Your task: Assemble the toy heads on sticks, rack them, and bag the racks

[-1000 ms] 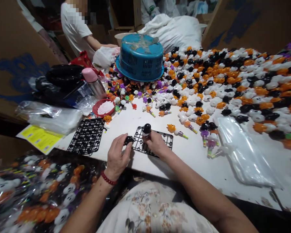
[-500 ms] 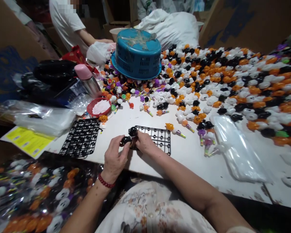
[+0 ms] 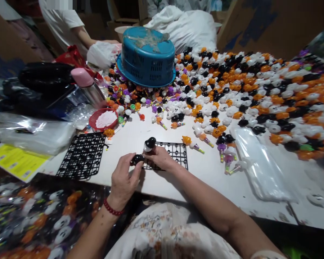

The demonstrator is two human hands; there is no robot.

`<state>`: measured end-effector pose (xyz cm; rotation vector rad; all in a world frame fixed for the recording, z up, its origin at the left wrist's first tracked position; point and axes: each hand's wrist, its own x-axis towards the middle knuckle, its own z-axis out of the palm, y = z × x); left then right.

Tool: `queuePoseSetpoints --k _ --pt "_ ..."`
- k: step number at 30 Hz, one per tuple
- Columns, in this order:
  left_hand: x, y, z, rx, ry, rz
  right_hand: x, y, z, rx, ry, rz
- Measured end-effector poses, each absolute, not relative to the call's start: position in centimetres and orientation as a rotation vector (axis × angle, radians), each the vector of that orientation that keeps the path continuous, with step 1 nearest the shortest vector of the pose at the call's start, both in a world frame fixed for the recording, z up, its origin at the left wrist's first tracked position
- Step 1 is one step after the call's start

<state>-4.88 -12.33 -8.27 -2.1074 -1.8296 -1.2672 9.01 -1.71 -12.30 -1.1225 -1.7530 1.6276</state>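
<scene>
Raised a little since half a second ago, the black-capped toy (image 3: 149,144) is now standing clear above the near edge of the black grid tray (image 3: 175,154), while the camera view has been drifting so that the whole desk (image 3: 205,176) sits slightly lower and to the left. The right hand (image 3: 160,158) is pinching that toy by its pale stem, fingers closed around it, with the black round cap tilting up and to the right. The left hand (image 3: 123,180), a red bead bracelet (image 3: 112,208) on its wrist, is holding a small black piece (image 3: 137,159) between thumb and fingertips, just beside the right hand and touching or nearly touching the tray's left end; which of the two cannot be told. A second black grid tray (image 3: 82,155) is lying to the left, well apart from the hands. Beyond them, a heap of orange, white and black toy heads (image 3: 259,90) is covering the far right of the desk, an upturned blue basket (image 3: 147,57) is sitting on the pile, and a red dish (image 3: 104,120) is resting near a pink-capped flask (image 3: 88,86). Clear plastic bags (image 3: 259,165) are lying to the right. Another person in a white shirt (image 3: 62,21) is working at the far left corner.
</scene>
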Motion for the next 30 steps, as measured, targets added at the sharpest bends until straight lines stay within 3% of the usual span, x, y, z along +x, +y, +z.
queuePoseSetpoints --k 5,14,24,27,30 --pt "-4.9 -12.5 -8.4 -2.102 -1.866 -1.281 9.0 -1.5 -12.2 -1.107 -1.804 1.666" --pt "-4.8 -12.7 -8.1 -2.118 -1.897 -1.312 9.5 -1.8 -10.8 -1.084 -2.309 1.089" --pt "-4.5 -12.2 -7.2 -2.088 -1.845 -1.301 9.5 -2.3 -11.0 -1.057 -2.337 1.049" --pt "-4.1 -11.5 -6.0 -2.151 -1.738 -1.181 13.3 -2.4 -10.4 -1.058 -2.263 0.825" --pt "-3.9 -10.5 -4.8 -2.313 -1.634 -0.992 19.3 -2.1 -9.8 -1.417 -2.195 0.426"
